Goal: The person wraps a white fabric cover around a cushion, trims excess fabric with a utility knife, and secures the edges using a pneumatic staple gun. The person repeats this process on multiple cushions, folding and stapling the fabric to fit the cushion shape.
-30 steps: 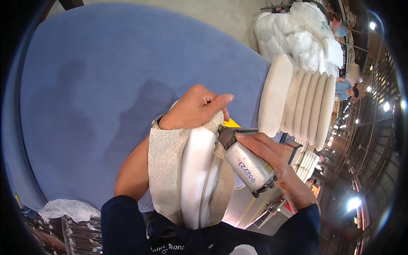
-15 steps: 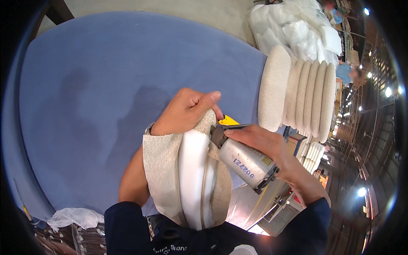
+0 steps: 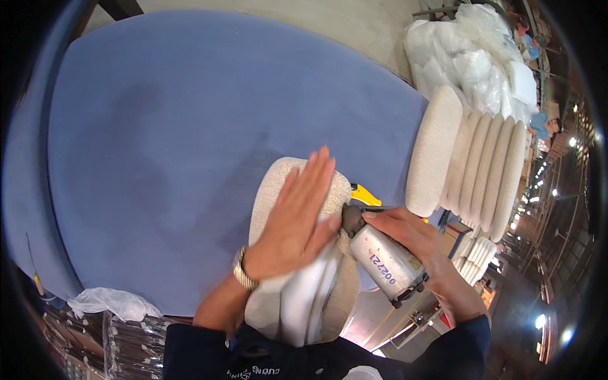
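Note:
A beige fabric cover (image 3: 269, 199) lies over a white padded core (image 3: 296, 310) close to my body, with the white still exposed at the near end. My left hand (image 3: 301, 218) is spread flat on the fabric, fingers straight and somewhat blurred, holding nothing. In my right hand (image 3: 405, 231) is a silver pneumatic staple gun (image 3: 383, 263). Its dark nose touches or almost touches the cover's right edge. Just beyond the nose a yellow piece (image 3: 365, 195) shows; whether it belongs to the gun, I cannot tell.
The padded blue table (image 3: 158, 126) spreads ahead and left. Several beige cushions (image 3: 484, 168) stand in a row at right, before a clear bag of white filling (image 3: 472, 60). A yellow-handled tool (image 3: 38, 284) and a crumpled plastic bag (image 3: 114, 303) lie at lower left.
My left hand has let go of the fabric edge and lies flat on the cover, which now folds over the upper part of the white core. My right hand keeps the staple gun.

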The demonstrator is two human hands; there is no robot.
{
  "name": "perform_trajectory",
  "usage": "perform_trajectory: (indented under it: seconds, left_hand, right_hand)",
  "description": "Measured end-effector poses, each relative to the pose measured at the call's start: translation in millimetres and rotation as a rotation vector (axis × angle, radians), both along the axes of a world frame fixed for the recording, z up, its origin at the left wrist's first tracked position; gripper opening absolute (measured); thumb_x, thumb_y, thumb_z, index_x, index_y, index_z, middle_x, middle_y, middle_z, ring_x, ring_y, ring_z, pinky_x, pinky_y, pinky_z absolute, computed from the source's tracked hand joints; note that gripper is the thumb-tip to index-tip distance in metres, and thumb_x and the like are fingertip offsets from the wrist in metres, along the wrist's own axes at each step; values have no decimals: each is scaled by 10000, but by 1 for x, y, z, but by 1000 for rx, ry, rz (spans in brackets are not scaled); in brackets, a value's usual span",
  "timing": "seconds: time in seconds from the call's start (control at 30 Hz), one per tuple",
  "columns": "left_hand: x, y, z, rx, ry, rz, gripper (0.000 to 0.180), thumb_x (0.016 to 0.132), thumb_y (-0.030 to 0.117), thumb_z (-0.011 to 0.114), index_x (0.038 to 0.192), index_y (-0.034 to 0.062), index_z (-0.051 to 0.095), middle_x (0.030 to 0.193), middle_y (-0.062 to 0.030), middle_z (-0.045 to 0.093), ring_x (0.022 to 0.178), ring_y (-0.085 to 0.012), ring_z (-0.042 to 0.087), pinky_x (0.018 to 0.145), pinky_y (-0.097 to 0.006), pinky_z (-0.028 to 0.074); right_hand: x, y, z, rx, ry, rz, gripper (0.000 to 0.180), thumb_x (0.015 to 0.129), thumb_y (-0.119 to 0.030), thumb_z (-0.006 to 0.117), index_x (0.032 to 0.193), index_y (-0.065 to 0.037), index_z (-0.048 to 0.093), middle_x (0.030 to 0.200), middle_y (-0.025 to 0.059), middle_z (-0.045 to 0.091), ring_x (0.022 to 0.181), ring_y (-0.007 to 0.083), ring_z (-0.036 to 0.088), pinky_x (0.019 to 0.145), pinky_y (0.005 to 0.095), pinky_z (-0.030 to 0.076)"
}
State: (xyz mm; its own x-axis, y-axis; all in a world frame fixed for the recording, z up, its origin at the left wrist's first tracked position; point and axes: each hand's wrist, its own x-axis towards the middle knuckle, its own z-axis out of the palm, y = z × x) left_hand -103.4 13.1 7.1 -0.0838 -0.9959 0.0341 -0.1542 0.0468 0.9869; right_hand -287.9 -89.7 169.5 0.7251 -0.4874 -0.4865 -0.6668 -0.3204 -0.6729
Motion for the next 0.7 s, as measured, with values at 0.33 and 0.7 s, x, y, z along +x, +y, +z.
perform_trajectory:
  seconds: [0.33, 0.7]
  left_hand:
    - [39, -45, 9, -86, 363, 167, 421, 1100, 252, 428, 1267, -28, 694, 1293, -222, 688, 1182, -320, 670, 1039, -407, 492]
    - [4, -61, -27, 70, 391, 15, 570, 1118, 328, 360, 821, 36, 750, 669, -113, 635, 632, -279, 579, 688, -418, 450]
  right_hand:
    - [7, -4, -1, 139, -119, -69, 792, 748, -245, 823, 1472, -68, 554, 1259, 184, 642, 1141, 353, 666, 969, 395, 538]
    - [7, 6, 0, 63, -31, -83, 743, 767, -238, 790, 1468, -120, 573, 1169, 171, 655, 1026, 348, 714, 880, 406, 583]
